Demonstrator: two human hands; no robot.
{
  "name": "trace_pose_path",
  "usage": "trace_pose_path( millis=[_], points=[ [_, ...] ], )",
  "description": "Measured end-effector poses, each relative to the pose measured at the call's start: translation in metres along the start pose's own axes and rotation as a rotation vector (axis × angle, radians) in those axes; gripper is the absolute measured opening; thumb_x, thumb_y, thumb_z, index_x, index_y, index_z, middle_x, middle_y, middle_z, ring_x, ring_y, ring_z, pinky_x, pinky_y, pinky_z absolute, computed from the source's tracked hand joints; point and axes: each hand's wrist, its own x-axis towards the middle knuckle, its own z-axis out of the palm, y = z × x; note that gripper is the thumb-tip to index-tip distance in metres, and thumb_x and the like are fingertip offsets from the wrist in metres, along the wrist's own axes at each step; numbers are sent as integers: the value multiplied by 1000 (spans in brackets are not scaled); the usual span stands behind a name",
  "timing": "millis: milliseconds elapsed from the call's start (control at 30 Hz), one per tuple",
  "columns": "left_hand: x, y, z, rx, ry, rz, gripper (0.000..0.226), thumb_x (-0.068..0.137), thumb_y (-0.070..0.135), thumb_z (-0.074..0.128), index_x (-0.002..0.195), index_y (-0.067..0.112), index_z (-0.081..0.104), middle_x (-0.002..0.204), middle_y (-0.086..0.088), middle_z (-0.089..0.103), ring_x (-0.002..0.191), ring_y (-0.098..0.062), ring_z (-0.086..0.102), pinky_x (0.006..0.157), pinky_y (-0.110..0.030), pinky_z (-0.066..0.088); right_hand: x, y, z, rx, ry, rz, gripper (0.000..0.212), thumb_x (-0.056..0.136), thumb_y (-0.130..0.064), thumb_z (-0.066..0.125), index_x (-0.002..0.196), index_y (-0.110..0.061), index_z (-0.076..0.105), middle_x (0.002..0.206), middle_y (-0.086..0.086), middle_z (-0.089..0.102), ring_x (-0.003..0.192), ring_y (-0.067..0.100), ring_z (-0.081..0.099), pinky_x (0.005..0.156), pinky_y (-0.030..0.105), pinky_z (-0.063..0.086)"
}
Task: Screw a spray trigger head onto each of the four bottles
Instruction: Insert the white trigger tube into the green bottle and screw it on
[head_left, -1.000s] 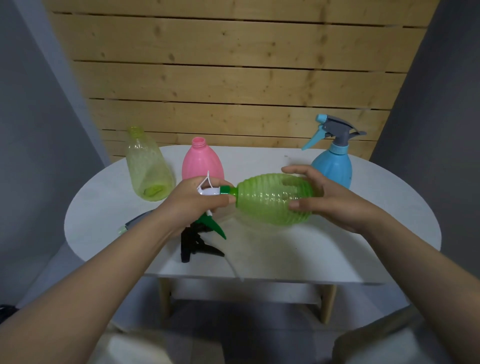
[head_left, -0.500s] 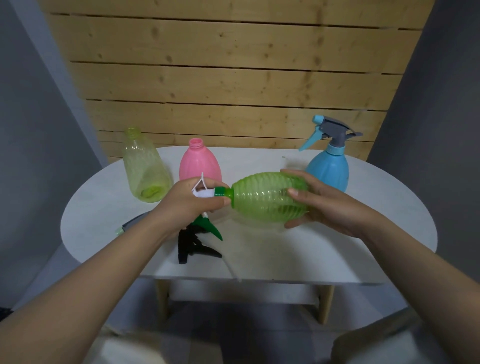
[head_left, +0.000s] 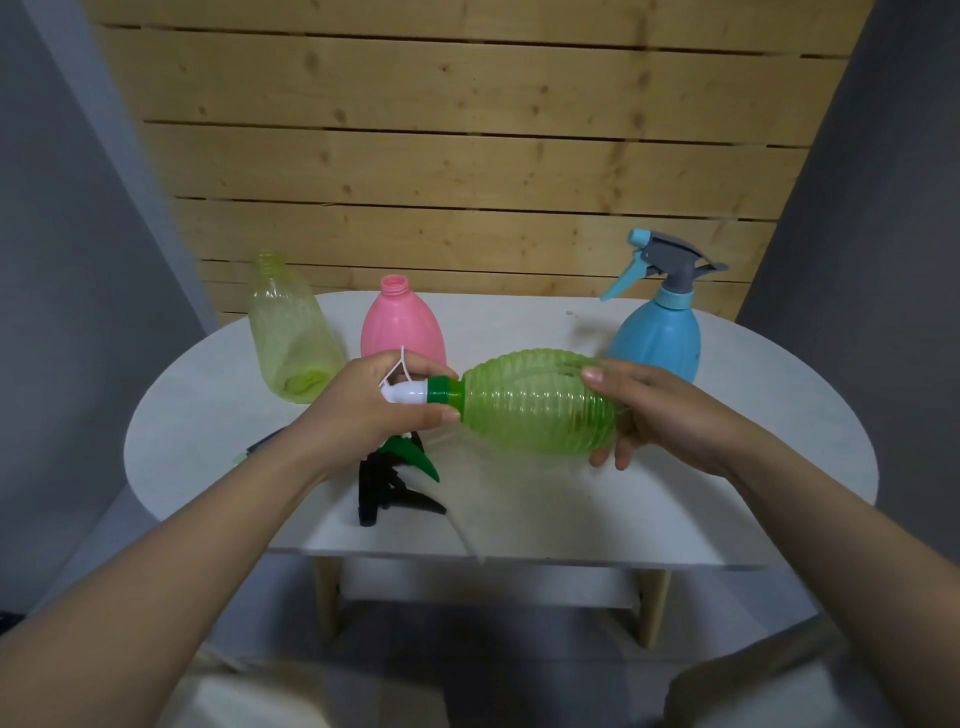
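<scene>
A ribbed green bottle (head_left: 535, 402) lies on its side above the white table (head_left: 727, 441), its base gripped by my right hand (head_left: 660, 410). My left hand (head_left: 374, 405) is closed around the white-and-green trigger head (head_left: 415, 392) at the bottle's neck; its green lever (head_left: 415, 457) hangs below my fingers. At the back right stands a blue bottle (head_left: 657, 338) with a grey-and-blue trigger head fitted. A pink bottle (head_left: 402, 325) and a pale yellow-green bottle (head_left: 288, 338) stand open-necked at the back left.
A black trigger head (head_left: 387, 491) lies on the table below my left hand. Another trigger part (head_left: 254, 449), partly hidden by my left forearm, lies near the left rim. A wooden slat wall rises behind the table.
My right hand has shifted its hold on the green bottle's base, fingers now lower and further round it. The left hand stays on the trigger head at the neck.
</scene>
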Motion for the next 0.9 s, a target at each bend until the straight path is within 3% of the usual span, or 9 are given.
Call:
trace_pose_path(
  millis=[100,200,367,433,500,567,633,767,900],
  points=[
    [-2,3,1,24,-20,9,31,66,8,80,81,31,65,68,24,68,62,7,60,58,-12,50,1,0,3,0,7,66,76,67,-65,49,120,-11,60,82,14,65,51,23,61,48,27,51],
    [-5,1,3,104,-37,8,30,64,16,82,81,33,65,78,14,68,65,4,61,65,-18,51,3,3,5,-46,-3,124,86,65,-74,41,117,-8,60,76,27,63,48,24,61,49,28,52],
    [-1,-3,0,133,-11,-27,28,65,16,82,83,31,68,88,5,70,78,-8,64,74,-29,53,3,5,7,-66,-33,133,81,70,-73,41,125,-16,56,97,22,73,78,36,72,67,36,58],
    [0,-2,-2,116,11,-45,26,67,15,81,85,29,69,85,7,69,74,-7,62,65,-20,51,3,6,6,-38,-42,61,68,79,-64,50,131,-20,53,113,13,70,88,33,72,76,42,59],
    [1,0,-2,71,51,-70,26,70,12,78,91,23,68,79,7,65,61,1,59,49,-9,43,3,6,3,60,-59,6,64,80,-40,67,138,-27,44,127,7,63,100,28,70,83,43,58],
    [0,2,-3,27,76,-117,29,74,11,75,99,20,65,69,7,58,42,7,52,36,-5,33,2,5,0,135,-73,-38,77,75,-12,72,141,-32,39,138,4,52,106,23,67,81,38,58],
    [-1,3,-5,35,62,-143,32,75,12,75,104,19,63,68,5,54,36,6,49,32,-5,29,1,4,-2,111,-82,-66,77,75,-1,72,140,-30,41,137,3,53,102,25,68,75,34,59],
    [-4,4,-6,85,-3,-138,30,71,15,77,95,26,63,72,3,57,42,2,52,36,-9,35,-2,1,1,40,-97,-6,50,78,-36,67,123,-17,57,94,10,73,71,30,71,55,28,56],
    [-8,6,-5,78,-48,-146,29,72,14,76,87,33,60,69,9,56,47,-3,53,34,-9,32,-3,-3,6,13,-70,72,65,70,-62,48,106,-10,62,77,21,67,50,24,64,47,27,54]
  ],
)
